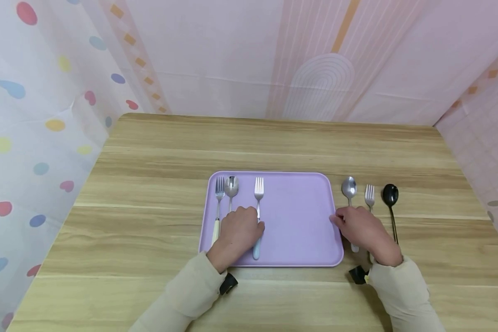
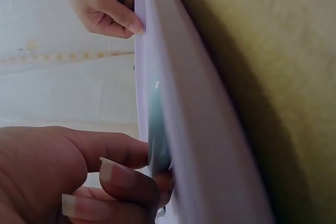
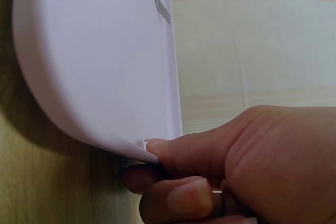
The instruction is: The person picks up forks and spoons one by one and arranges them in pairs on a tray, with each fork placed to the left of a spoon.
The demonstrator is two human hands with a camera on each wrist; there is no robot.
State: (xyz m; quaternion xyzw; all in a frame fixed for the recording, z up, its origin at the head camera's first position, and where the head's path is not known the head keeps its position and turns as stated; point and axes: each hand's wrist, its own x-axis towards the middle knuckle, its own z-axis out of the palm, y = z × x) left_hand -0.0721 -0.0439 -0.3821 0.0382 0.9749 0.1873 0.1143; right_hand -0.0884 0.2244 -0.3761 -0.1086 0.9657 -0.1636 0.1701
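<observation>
patterned pinkish-white cloth [image 1: 220, 55] is biggest, hanging behind & at both sides, w/ hearts, dots & an arch motif. below it, the wood-grain table [image 1: 294, 147]. then the lilac rect. tray [image 1: 299, 207], approx. mid-table, w/ a raised rim all round. cream sleeves [image 1: 186, 295] reach in from the near side. now hands: l. hand [image 1: 240, 230] is above the tray's l. half, fingers curled, grasping the pale-blue handle of the blue-handled fork [image 1: 256, 249], tines pointing to the far side; r. hand [image 1: 363, 228] pinches the tray's r. rim, thumb on top, fingers beneath. cutlery next: cream-handled fork [image 1: 217, 212] is in the tray nr. its l. edge, w/ a steel spoon [image 1: 232, 186] just beside it, handle mostly hidden by the l. hand. outside, r. of the tray, on the table: black spoon [image 1: 391, 196] furthest r., second steel spoon [image 1: 349, 188] nearest the tray, & small-headed fork [image 1: 370, 196] between; r. hand & wrist cover parts of the latter 2.
</observation>
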